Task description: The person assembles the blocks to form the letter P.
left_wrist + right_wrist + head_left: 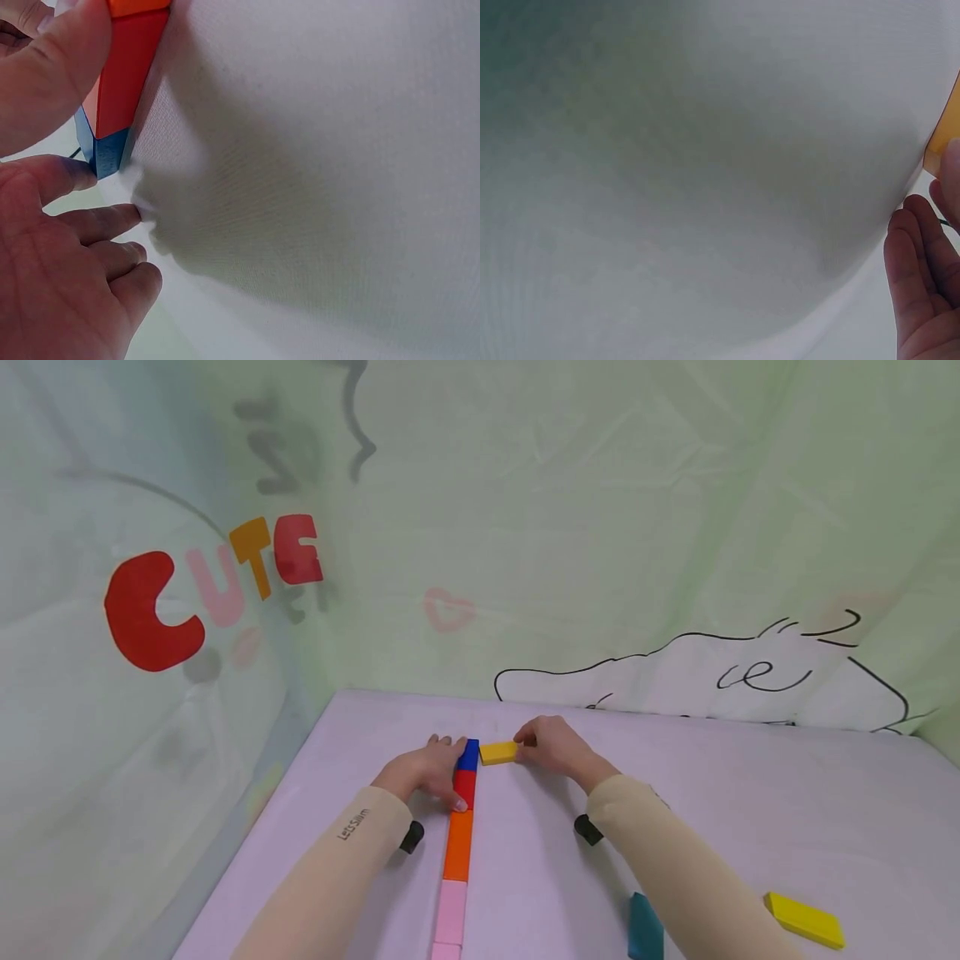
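A small yellow block (498, 752) is lying flat near the far edge of the table (712, 810), its left end sitting right beside a blue block (468, 755); whether the two are touching is hard to tell. The right hand (555, 747) is pinching the yellow block's right end between thumb and finger, while its other fingers, seen from the right wrist, are lying close together.

The blue block is forming the far end of a straight row. A red block (467, 785), an orange block (458, 846), a pink block (451, 912) and a second pink block (446, 952) are following it toward the person, end to end. The left hand (429, 770) is spreading its fingers along the row's left side, its thumb resting against the red block and its index finger touching the blue one.

To the right of the row, a teal block (646, 928) is lying near the right forearm, and another yellow block (805, 920) is lying farther right. Cream sleeves (330, 868) are covering both forearms. Behind the table, a pale backdrop (600, 527) is hanging, with colored letters (153, 618) spelling "CUTE" on the left.
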A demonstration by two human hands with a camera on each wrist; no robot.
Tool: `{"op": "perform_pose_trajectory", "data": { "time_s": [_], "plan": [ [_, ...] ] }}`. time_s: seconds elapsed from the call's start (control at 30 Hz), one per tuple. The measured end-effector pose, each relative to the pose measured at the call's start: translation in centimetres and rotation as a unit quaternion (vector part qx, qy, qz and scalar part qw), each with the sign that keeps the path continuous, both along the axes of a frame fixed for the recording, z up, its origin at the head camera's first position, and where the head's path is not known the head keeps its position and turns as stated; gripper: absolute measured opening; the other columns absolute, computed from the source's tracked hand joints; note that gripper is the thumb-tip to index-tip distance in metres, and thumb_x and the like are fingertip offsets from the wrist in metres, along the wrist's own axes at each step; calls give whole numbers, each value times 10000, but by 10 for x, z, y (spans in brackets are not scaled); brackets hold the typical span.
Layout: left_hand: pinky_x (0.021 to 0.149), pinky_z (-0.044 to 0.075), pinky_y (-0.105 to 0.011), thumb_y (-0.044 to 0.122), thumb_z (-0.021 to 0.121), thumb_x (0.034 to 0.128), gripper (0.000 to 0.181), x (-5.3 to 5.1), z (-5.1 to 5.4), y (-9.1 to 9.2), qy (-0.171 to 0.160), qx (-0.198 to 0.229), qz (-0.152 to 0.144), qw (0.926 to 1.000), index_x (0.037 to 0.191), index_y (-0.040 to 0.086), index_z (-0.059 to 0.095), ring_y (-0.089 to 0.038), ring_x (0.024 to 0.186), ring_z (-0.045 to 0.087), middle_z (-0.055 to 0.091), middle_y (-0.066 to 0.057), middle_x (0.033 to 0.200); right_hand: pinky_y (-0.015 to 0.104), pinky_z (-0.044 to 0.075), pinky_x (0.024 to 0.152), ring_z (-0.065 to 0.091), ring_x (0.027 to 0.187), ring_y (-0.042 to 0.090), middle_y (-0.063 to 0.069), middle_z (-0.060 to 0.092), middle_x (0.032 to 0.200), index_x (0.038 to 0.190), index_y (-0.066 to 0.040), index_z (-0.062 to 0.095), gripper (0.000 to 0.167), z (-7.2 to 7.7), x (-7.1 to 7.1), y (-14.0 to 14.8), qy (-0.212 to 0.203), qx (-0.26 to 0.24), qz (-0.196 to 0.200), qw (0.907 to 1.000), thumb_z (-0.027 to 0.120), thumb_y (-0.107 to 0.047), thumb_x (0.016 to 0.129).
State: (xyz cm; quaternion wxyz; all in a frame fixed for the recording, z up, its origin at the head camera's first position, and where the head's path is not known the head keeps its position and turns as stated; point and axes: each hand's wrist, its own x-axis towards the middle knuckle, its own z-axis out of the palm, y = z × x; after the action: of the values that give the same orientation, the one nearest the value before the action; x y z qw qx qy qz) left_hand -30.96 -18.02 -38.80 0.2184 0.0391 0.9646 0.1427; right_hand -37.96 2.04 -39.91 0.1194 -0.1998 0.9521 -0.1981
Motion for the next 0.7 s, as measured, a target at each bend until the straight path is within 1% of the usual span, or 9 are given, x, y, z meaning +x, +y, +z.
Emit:
{"op": "perform_pose_trajectory", "data": {
  "time_s": [0.33, 0.53, 0.7],
  "plan": [
    [1208, 370, -543, 323, 836, 847, 1012, 0, 1, 1, -26, 13, -13, 10000, 1640, 148, 233, -339, 1591, 167, 254, -126, 1697, 360, 565, 928, 594, 913, 206, 107, 720, 1069, 1214, -16, 728, 294, -1, 0, 3, 5, -23, -16, 10000, 734, -134, 945],
    [1226, 339, -549, 314, 838, 847, 1013, 1, 2, 2, -40, 87, -49, 9999, 1639, 133, 232, -343, 1593, 163, 249, -133, 1698, 363, 568, 936, 596, 919, 205, 108, 717, 1081, 1231, -21, 722, 307, -2, 0, 4, -29, -67, 31, 10000, 732, -145, 950],
    [1222, 346, -547, 314, 842, 843, 1014, 1, 1, 1, -23, 85, -19, 10000, 1637, 129, 238, -342, 1592, 167, 254, -134, 1696, 364, 566, 932, 592, 927, 207, 105, 710, 1079, 1258, -26, 708, 341, -1, 1, 5, -41, -96, 78, 9999, 740, -158, 945]
  ]
}}
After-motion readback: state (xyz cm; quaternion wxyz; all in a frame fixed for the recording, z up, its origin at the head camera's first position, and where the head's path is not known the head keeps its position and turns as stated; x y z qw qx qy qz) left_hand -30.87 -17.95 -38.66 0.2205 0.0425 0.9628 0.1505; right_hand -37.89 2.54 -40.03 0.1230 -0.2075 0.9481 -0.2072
